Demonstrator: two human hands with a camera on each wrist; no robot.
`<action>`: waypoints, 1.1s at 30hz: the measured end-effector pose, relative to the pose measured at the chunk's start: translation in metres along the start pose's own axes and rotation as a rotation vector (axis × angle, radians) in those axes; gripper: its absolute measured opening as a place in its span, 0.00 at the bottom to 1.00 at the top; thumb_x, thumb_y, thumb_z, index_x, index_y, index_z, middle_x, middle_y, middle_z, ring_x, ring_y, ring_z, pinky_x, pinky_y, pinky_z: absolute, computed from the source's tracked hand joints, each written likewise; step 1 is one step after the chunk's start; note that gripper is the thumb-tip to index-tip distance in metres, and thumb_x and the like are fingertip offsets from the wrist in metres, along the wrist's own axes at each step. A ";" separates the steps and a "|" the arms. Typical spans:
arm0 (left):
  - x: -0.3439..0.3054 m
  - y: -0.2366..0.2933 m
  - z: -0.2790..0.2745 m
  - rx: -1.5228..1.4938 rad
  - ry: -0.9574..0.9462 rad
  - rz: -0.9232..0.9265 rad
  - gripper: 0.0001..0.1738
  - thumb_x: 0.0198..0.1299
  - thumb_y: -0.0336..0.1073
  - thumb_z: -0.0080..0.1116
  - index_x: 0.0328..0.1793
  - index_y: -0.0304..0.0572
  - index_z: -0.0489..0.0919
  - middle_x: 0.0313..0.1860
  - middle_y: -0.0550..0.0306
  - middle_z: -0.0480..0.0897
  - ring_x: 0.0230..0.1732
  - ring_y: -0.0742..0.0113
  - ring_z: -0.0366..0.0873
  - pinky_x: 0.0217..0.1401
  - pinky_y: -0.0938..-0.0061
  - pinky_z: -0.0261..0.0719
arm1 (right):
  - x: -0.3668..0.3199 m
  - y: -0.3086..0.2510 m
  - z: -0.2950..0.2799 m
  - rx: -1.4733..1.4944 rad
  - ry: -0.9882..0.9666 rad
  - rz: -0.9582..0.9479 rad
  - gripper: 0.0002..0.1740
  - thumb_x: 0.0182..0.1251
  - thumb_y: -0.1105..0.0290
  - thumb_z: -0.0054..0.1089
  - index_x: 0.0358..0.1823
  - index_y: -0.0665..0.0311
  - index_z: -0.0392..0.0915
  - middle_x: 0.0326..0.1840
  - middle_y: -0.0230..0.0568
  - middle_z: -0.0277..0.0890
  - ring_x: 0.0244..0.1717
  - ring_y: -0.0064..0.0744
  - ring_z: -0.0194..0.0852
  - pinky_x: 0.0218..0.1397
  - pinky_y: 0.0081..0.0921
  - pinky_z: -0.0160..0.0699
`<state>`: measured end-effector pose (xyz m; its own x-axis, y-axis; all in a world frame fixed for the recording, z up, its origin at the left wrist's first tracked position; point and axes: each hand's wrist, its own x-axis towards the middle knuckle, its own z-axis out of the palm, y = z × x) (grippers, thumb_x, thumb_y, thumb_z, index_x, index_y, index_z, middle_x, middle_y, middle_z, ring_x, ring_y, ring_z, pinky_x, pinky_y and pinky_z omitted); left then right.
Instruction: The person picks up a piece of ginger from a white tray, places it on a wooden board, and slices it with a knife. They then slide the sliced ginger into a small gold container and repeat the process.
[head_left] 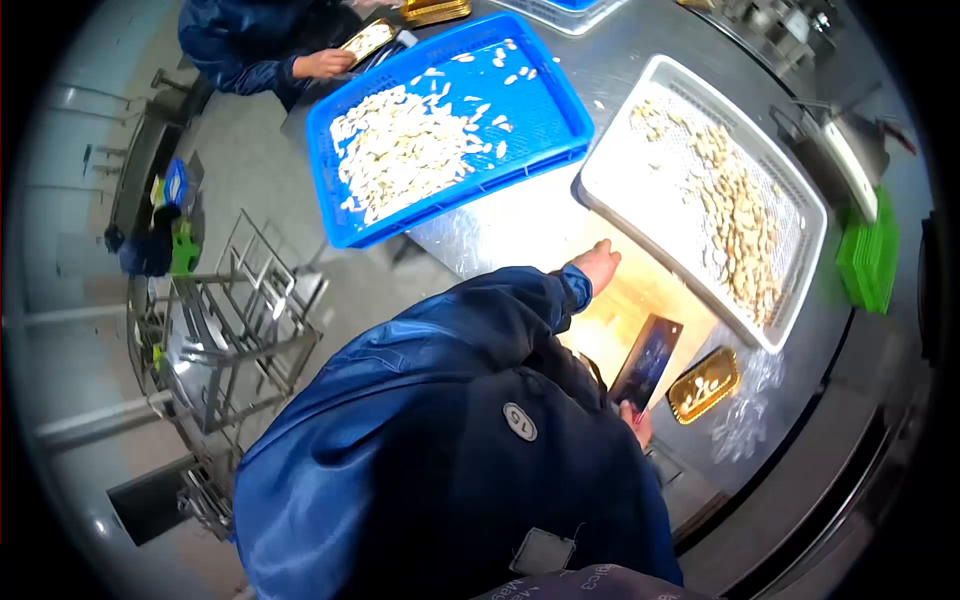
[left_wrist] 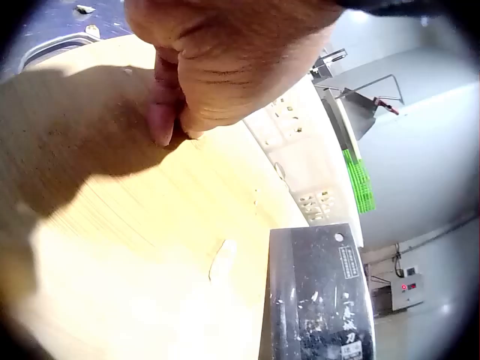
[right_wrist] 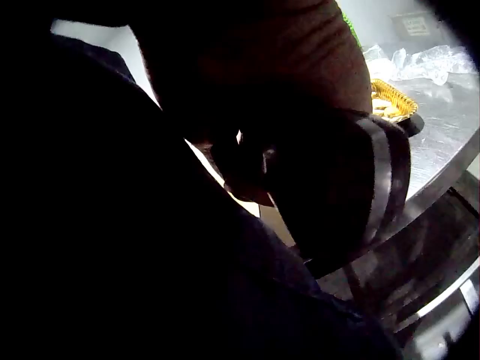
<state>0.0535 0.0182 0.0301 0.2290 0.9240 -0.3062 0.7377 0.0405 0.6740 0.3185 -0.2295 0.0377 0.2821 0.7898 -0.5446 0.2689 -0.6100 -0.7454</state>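
Observation:
My left hand (head_left: 598,265) reaches over the wooden cutting board (head_left: 590,318). In the left wrist view its fingertips (left_wrist: 162,127) point down at the board, close together; I cannot tell whether anything is between them. My right hand (head_left: 637,424) grips the handle end of a dark-bladed cleaver (head_left: 648,360), whose broad blade lies over the board's right part. A single pale slice (left_wrist: 222,260) lies on the board, left of the blade. The right wrist view is mostly dark, with the right hand (right_wrist: 322,67) in shadow.
A white crate (head_left: 690,283) of tan pieces borders the board's far side. Further left, a blue crate (head_left: 330,212) holds pale slices. Right of the cleaver sit a gold tray (head_left: 704,385) with several pale pieces and crumpled clear plastic (head_left: 750,400). Another person's hand (head_left: 323,64) is across the table.

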 end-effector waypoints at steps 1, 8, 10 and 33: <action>-0.002 0.000 -0.005 0.196 -0.054 0.080 0.15 0.63 0.28 0.50 0.55 0.32 0.75 0.53 0.31 0.73 0.54 0.37 0.79 0.61 0.54 0.79 | 0.011 0.028 0.002 0.092 0.014 -0.017 0.13 0.69 0.67 0.66 0.50 0.65 0.81 0.35 0.32 0.82 0.36 0.22 0.75 0.42 0.27 0.76; -0.019 -0.052 -0.054 -0.290 0.255 0.215 0.15 0.63 0.30 0.57 0.56 0.40 0.75 0.49 0.42 0.78 0.51 0.40 0.78 0.55 0.56 0.76 | 0.000 -0.034 0.003 0.055 0.013 -0.005 0.13 0.67 0.65 0.71 0.39 0.68 0.79 0.32 0.28 0.78 0.32 0.18 0.71 0.38 0.20 0.72; -0.029 -0.095 -0.107 -0.287 0.456 0.114 0.13 0.65 0.29 0.56 0.55 0.40 0.78 0.47 0.43 0.80 0.50 0.47 0.80 0.55 0.62 0.78 | 0.000 -0.059 0.002 -0.115 0.019 0.089 0.13 0.66 0.66 0.72 0.42 0.68 0.80 0.34 0.31 0.81 0.34 0.18 0.73 0.41 0.20 0.75; 0.329 0.017 -0.068 0.209 0.269 0.148 0.50 0.59 0.66 0.61 0.80 0.45 0.62 0.81 0.33 0.57 0.81 0.37 0.52 0.81 0.50 0.54 | -0.020 -0.031 0.048 0.467 0.017 0.293 0.16 0.69 0.66 0.68 0.54 0.63 0.80 0.38 0.24 0.80 0.37 0.16 0.72 0.44 0.20 0.75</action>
<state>0.0980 0.3491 -0.0135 0.1878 0.9822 -0.0092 0.8293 -0.1535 0.5373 0.2601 -0.2233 0.0535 0.2992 0.5874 -0.7519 -0.2591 -0.7084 -0.6565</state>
